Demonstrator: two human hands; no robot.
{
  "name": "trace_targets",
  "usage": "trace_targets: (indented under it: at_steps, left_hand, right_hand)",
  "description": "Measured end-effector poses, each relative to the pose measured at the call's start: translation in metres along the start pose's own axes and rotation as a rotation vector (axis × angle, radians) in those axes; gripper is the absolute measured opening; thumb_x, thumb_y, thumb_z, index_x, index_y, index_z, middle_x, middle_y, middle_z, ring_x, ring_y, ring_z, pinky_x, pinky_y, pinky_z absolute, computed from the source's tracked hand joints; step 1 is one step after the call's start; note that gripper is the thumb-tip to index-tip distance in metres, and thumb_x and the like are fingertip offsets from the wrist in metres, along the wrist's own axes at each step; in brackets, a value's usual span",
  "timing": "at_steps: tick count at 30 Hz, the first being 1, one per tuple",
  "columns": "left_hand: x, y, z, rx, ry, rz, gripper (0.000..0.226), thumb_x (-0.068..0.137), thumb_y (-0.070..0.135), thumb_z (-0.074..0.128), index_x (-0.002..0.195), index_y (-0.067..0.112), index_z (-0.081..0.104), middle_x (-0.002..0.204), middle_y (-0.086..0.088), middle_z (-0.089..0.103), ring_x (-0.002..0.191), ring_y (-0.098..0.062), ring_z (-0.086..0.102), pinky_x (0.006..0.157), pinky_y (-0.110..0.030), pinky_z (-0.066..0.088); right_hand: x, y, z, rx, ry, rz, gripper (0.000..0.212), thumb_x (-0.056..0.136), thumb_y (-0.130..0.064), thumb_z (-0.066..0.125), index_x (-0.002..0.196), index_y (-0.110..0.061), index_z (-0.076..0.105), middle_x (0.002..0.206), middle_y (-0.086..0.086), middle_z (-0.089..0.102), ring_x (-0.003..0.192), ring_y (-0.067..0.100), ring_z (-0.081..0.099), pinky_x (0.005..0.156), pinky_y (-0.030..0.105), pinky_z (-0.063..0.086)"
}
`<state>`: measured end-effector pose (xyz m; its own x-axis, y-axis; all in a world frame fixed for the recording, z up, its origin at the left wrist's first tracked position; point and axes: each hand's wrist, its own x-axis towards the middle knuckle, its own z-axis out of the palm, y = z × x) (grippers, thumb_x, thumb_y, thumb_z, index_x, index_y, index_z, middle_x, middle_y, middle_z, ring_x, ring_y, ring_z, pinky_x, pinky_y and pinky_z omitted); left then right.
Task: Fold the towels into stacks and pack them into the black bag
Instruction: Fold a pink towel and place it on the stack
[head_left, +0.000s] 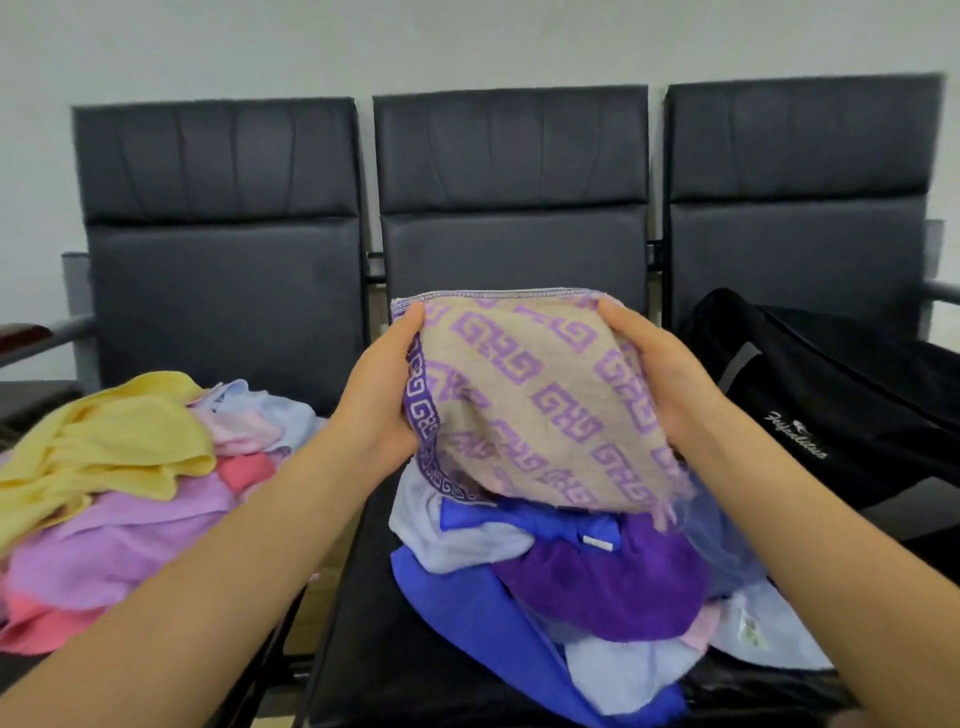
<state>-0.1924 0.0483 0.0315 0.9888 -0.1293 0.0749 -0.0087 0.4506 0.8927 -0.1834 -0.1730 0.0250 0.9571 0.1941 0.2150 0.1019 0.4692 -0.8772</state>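
Observation:
A beige towel with a purple key pattern (530, 400) hangs in the air above the middle seat. My left hand (384, 395) grips its left edge and my right hand (660, 374) grips its right edge. Under it lies a loose heap of towels (571, 577) in blue, purple and pale blue. A second heap of towels (109, 483) in yellow, lilac, pink and coral covers the left seat. The black bag (841, 395) with white lettering lies on the right seat, right of my right hand.
Three joined black padded chairs (514, 156) stand against a pale wall. Grey metal armrests (72, 322) stick out at the far left and far right. A bare strip of the middle seat (374, 623) shows left of the blue heap.

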Motion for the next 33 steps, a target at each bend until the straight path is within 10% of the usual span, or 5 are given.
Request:
trace_targets:
  at_steps: [9, 17, 23, 29, 33]
  left_hand:
    - [0.010, 0.001, -0.004, 0.034, 0.017, -0.157, 0.044, 0.099, 0.018, 0.042, 0.062, 0.007, 0.063, 0.049, -0.004, 0.059, 0.041, -0.015, 0.060, 0.039, -0.021, 0.048]
    - [0.060, -0.065, -0.058, 0.311, 0.219, -0.152, 0.024, 0.099, 0.024, 0.047, 0.086, 0.013, 0.063, 0.071, -0.005, 0.070, 0.059, -0.014, 0.067, 0.063, -0.032, 0.050]
    - [0.096, -0.087, -0.068, 0.458, 0.250, -0.050, 0.023, 0.098, 0.026, 0.050, 0.086, 0.013, 0.065, 0.082, -0.006, 0.070, 0.075, -0.021, 0.065, 0.074, -0.032, 0.050]
    - [0.111, -0.144, -0.102, 0.757, 0.298, -0.195, 0.021, 0.087, 0.026, 0.054, 0.095, 0.009, 0.065, 0.105, -0.023, 0.066, 0.096, -0.033, 0.063, 0.085, -0.040, 0.047]
    - [0.097, -0.148, -0.090, 0.898, 0.326, -0.178, 0.036, 0.094, 0.026, 0.051, 0.124, 0.007, 0.054, 0.116, -0.009, 0.059, 0.107, -0.030, 0.055, 0.084, -0.033, 0.039]
  right_hand:
    - [-0.002, -0.017, -0.017, 0.111, 0.121, 0.126, 0.016, 0.081, -0.026, 0.062, 0.079, -0.010, 0.063, 0.067, 0.005, 0.068, 0.061, 0.018, 0.068, 0.059, 0.026, 0.058]
    - [0.023, 0.054, -0.079, -0.389, 0.375, 0.223, 0.024, 0.090, -0.007, 0.058, 0.068, -0.014, 0.054, 0.047, -0.002, 0.051, 0.042, 0.012, 0.048, 0.040, 0.019, 0.038]
    - [0.057, 0.081, -0.095, -0.645, 0.522, 0.018, 0.024, 0.088, -0.007, 0.059, 0.068, -0.018, 0.052, 0.063, -0.003, 0.047, 0.050, 0.006, 0.040, 0.043, 0.016, 0.031]
    - [0.058, 0.127, -0.113, -1.016, 0.518, 0.315, 0.044, 0.086, -0.025, 0.063, 0.128, -0.017, 0.050, 0.119, 0.009, 0.060, 0.105, 0.026, 0.060, 0.092, 0.037, 0.049]
    - [0.044, 0.116, -0.109, -1.149, 0.521, 0.224, 0.045, 0.089, -0.027, 0.060, 0.132, -0.016, 0.049, 0.130, 0.011, 0.051, 0.118, 0.028, 0.052, 0.093, 0.034, 0.045]
